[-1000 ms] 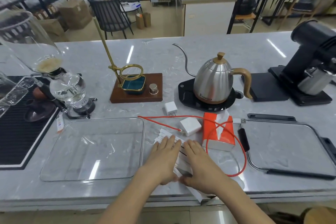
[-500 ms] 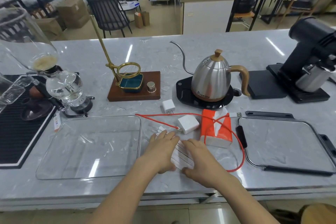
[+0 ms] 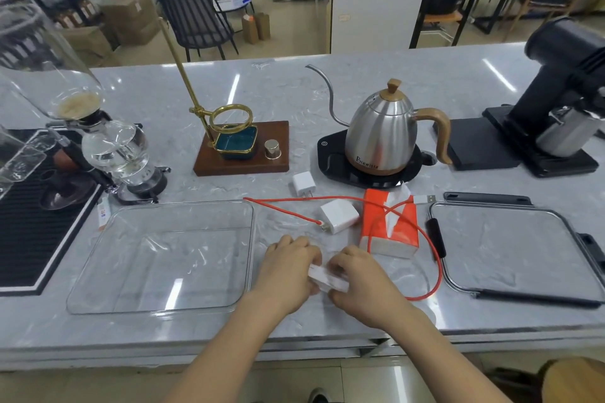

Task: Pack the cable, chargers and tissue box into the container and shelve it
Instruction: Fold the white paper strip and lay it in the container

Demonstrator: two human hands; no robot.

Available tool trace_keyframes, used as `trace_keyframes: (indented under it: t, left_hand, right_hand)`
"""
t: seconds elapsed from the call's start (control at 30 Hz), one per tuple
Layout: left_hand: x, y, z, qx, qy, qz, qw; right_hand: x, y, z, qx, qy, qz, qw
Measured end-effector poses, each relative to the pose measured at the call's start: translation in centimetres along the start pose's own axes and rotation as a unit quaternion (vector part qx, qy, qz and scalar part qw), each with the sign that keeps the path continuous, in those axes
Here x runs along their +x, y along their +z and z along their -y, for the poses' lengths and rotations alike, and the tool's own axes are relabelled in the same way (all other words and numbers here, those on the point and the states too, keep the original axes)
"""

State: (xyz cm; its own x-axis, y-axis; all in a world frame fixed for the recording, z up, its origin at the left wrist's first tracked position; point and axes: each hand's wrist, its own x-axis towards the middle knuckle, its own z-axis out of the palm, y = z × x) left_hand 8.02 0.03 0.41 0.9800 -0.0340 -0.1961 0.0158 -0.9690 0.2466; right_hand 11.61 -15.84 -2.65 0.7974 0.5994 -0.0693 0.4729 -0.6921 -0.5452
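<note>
A clear empty container (image 3: 163, 255) lies on the marble counter at the left. Its lid (image 3: 510, 249) with dark clips lies at the right. Between them sit a small white charger (image 3: 303, 184), a larger white charger (image 3: 339, 216) and an orange tissue box (image 3: 389, 226). An orange cable (image 3: 435, 258) runs from the larger charger over the tissue box and loops round to its right. My left hand (image 3: 288, 268) and my right hand (image 3: 360, 281) together grip a small folded white paper (image 3: 327, 278) just above the counter, right of the container.
A steel gooseneck kettle (image 3: 383, 134) on a black base stands behind the chargers. A wooden dripper stand (image 3: 242, 150) is behind the container, a glass siphon brewer (image 3: 121, 157) and black mat (image 3: 29, 216) at the left, a black grinder (image 3: 556, 101) at the far right.
The white striped paper lay flat under my palms; both hands have folded it up small and now hold it between the fingers, slightly off the counter.
</note>
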Motion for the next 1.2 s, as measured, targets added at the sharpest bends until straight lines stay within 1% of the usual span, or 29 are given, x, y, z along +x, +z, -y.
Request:
trace_keyframes:
  t: [0.23,0.53,0.63,0.77,0.93,1.07,1.2]
  left_hand:
    - [-0.5,0.3,-0.1,-0.032,-0.005,-0.023,0.999]
    - [-0.7,0.5,0.1,-0.032,-0.009,-0.013,0.999]
    - [-0.8,0.7,0.1,-0.017,-0.003,-0.008,1.000]
    - [-1.0,1.3,-0.1,0.035,0.013,0.003,0.999]
    - [-1.1,1.5,0.0,0.074,0.027,0.016,0.997]
    - [-1.3,1.1,-0.2,0.094,0.022,0.019,0.995]
    - [-1.5,0.1,-0.6,0.113,0.021,0.039,0.993]
  right_hand:
    - [0.0,-0.2,0.6,-0.011,0.005,-0.004,1.000]
    - [0.0,-0.1,0.9,-0.023,0.017,0.002,1.000]
    - [0.0,0.0,1.1,-0.048,0.011,0.008,0.999]
    - [0.0,-0.1,1.4,-0.103,-0.003,0.016,0.995]
    - [0.2,-0.2,1.6,-0.148,-0.017,0.037,0.988]
    - [0.2,-0.2,1.6,-0.156,-0.028,0.041,0.987]
    - [0.1,-0.3,1.7,-0.151,-0.034,0.050,0.987]
